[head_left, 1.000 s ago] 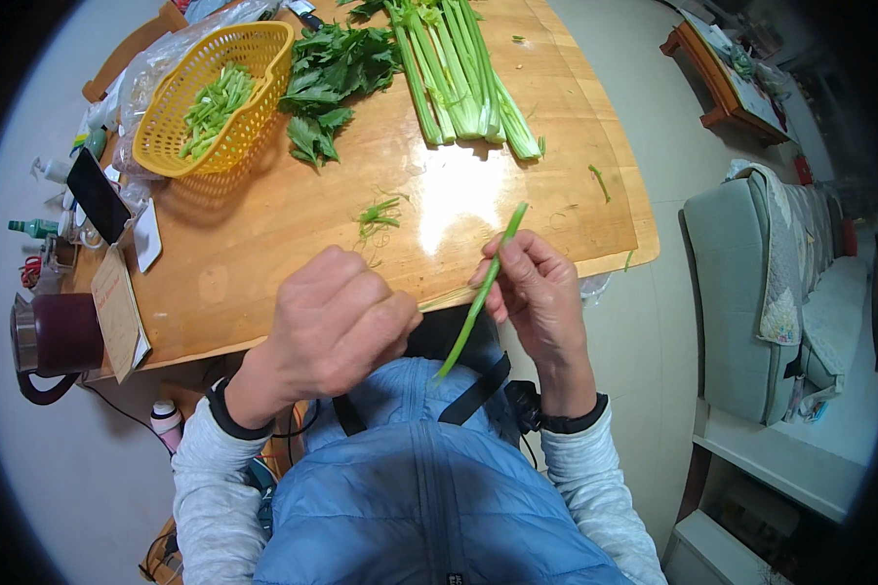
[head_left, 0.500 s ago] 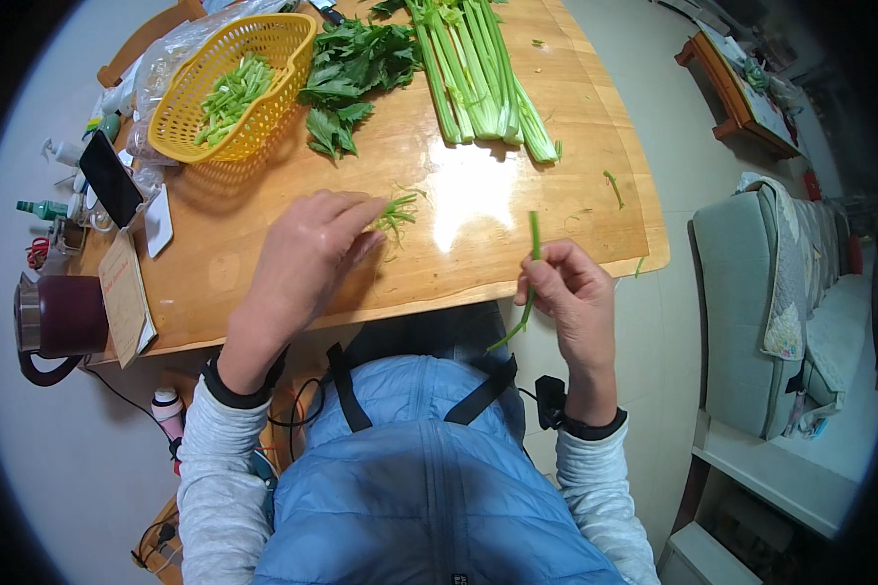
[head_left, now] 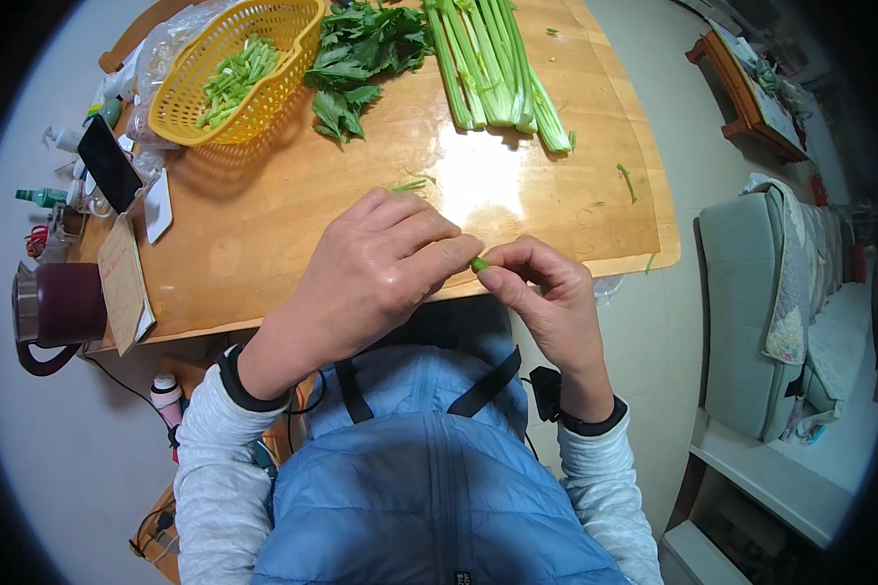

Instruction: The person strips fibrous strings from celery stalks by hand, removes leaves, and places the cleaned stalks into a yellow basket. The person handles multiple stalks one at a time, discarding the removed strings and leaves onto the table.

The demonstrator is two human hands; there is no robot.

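In front of me, my left hand (head_left: 385, 261) and my right hand (head_left: 548, 292) meet over the table's near edge. Both sets of fingertips close on a short green celery stalk (head_left: 479, 264), mostly hidden between them. Just beyond my left knuckles lie thin green celery strings (head_left: 415, 184) on the wood. A bunch of trimmed celery stalks (head_left: 493, 83) rests at the far side, with dark celery leaves (head_left: 366, 44) left of it. Cut celery pieces (head_left: 236, 80) fill part of a yellow plastic basket (head_left: 281, 90).
The wooden table (head_left: 293, 210) also bears a propped phone (head_left: 109, 164), a brown notebook (head_left: 125, 278) and a dark red jug (head_left: 70, 304) along its left side. A stray green scrap (head_left: 626, 183) lies near the right edge. A sofa (head_left: 746, 312) stands to the right.
My left hand has moved right from the celery strings to meet my right hand. My right hand has shifted slightly left, and the stalk it held upright now lies between both hands.
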